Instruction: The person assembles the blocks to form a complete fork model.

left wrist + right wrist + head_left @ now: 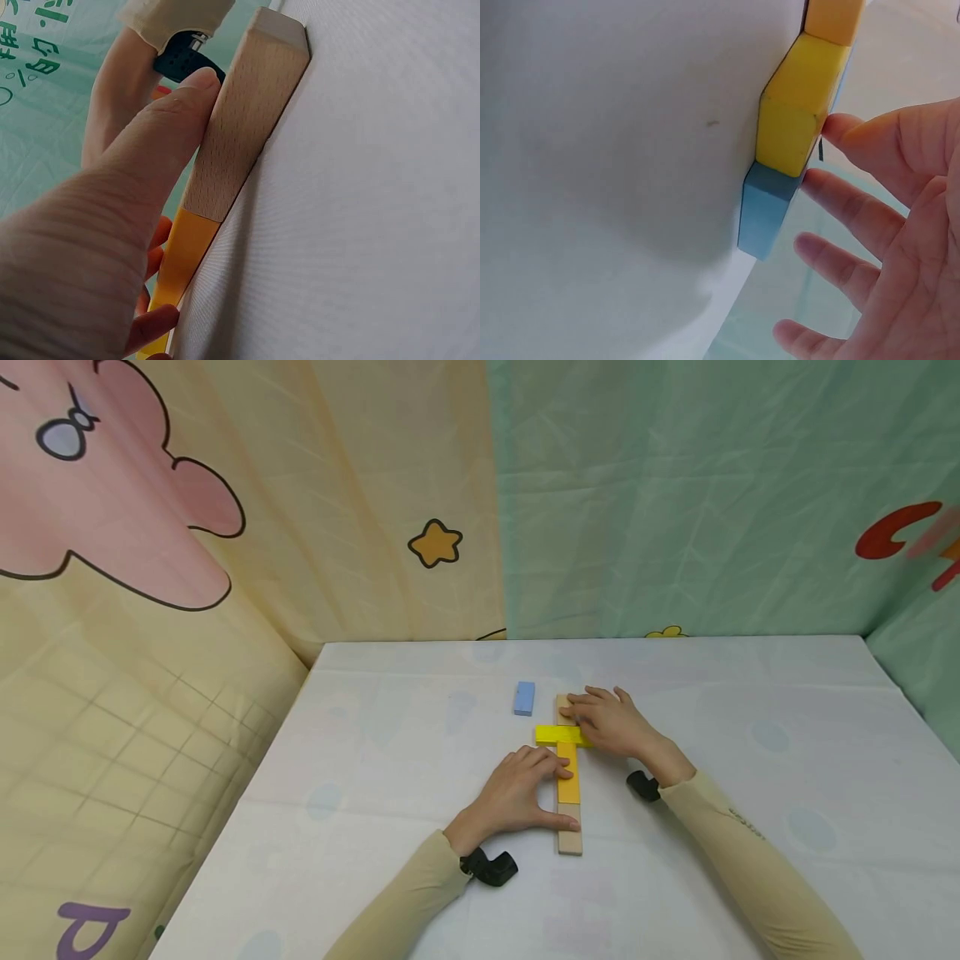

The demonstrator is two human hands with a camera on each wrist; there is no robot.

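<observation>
A row of flat blocks lies on the table: a far wooden block (562,703), a yellow block (551,735) set crosswise, an orange block (568,785) and a near wooden block (570,843). My left hand (513,789) lies along the row's left side, its thumb touching the near wooden block (251,112) and its fingers at the orange block (191,244). At the far end, my right hand (611,722) touches the far wooden block, next to the yellow block's right end. The right wrist view shows its fingertips at the yellow block (791,127).
A separate blue block (524,698) lies left of the row's far end. In the right wrist view a blue-looking block (769,210) appears beside the yellow one; whether they touch I cannot tell. Patterned curtains (645,510) stand behind the white table (405,710).
</observation>
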